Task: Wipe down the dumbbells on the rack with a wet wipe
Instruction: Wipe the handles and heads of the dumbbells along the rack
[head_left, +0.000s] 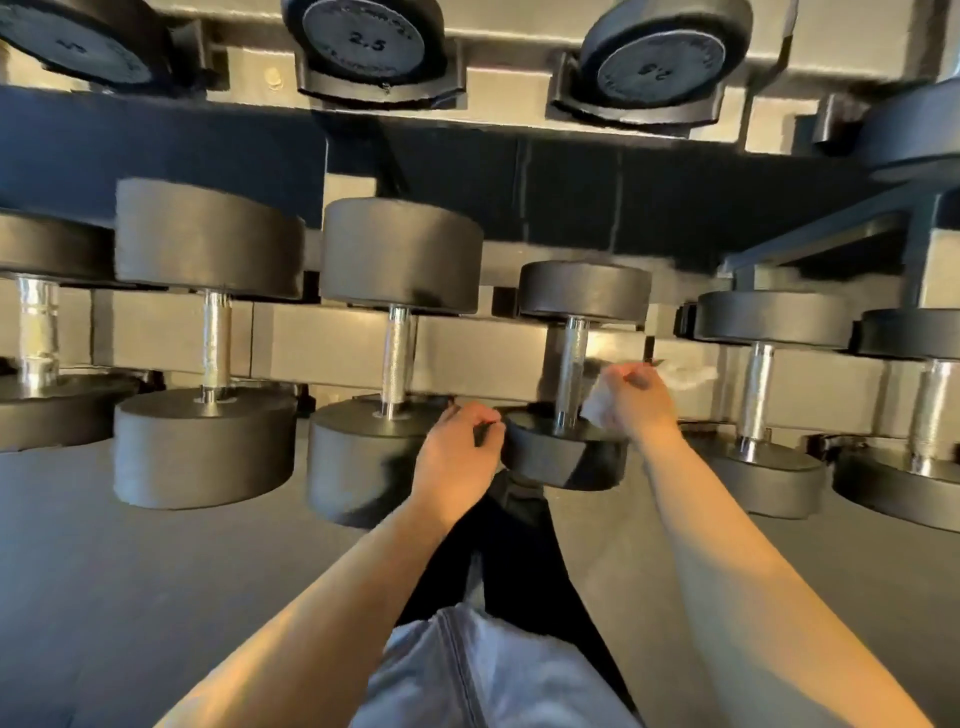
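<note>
A small black dumbbell (571, 374) lies on the rack's (337, 343) lower shelf, between larger dumbbells (395, 358). The right hand (631, 400) pinches a crumpled white wet wipe (597, 408) just beside the dumbbell's chrome handle, grip curled around it. The left hand (457, 447) sits at the near weight's edge, fingers curled; whether they hold it is unclear. Dark floor (156, 571) lies below.

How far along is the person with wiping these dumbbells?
Nothing on any dumbbell shows it has been wiped, so what is finished can't be told. In hand: the right hand holds the wet wipe beside the small dumbbell's handle, and the left hand grips its near head. Which of its neighbours remain is unclear.
</note>
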